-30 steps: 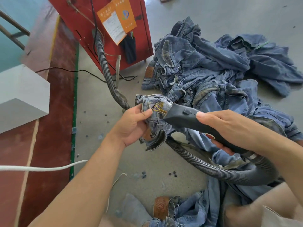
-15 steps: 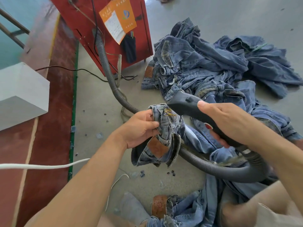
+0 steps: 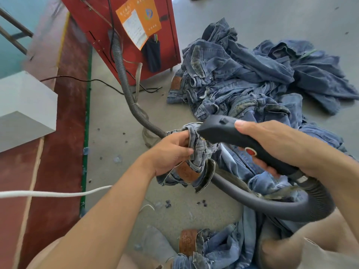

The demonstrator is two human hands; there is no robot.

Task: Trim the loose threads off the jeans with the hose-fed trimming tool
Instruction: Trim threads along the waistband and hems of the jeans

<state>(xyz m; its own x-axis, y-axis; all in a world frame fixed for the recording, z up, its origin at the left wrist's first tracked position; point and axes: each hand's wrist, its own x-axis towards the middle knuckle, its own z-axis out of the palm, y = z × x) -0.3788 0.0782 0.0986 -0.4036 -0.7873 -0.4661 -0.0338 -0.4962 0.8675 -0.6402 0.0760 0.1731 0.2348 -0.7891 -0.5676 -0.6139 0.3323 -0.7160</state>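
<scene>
My left hand (image 3: pixel 172 152) grips a bunched waistband of blue jeans (image 3: pixel 196 164) with a brown leather patch, held up above the floor. My right hand (image 3: pixel 272 144) holds the black trimming tool (image 3: pixel 233 136) by its handle, thumb on top. The tool's nose rests against the top of the bunched denim, just right of my left fingers. A grey ribbed hose (image 3: pixel 272 202) loops from the tool's rear under my right arm and runs back to the red machine (image 3: pixel 126 30).
A large pile of jeans (image 3: pixel 252 78) covers the floor at the right. More denim (image 3: pixel 213 247) lies by my knees. A grey box (image 3: pixel 23 105) stands at the left on the red floor strip. A white cord (image 3: pixel 48 194) and black cable (image 3: pixel 87 80) cross the floor.
The tool's nose has come down onto the top of the waistband. My left hand has shifted its grip on the bunched denim.
</scene>
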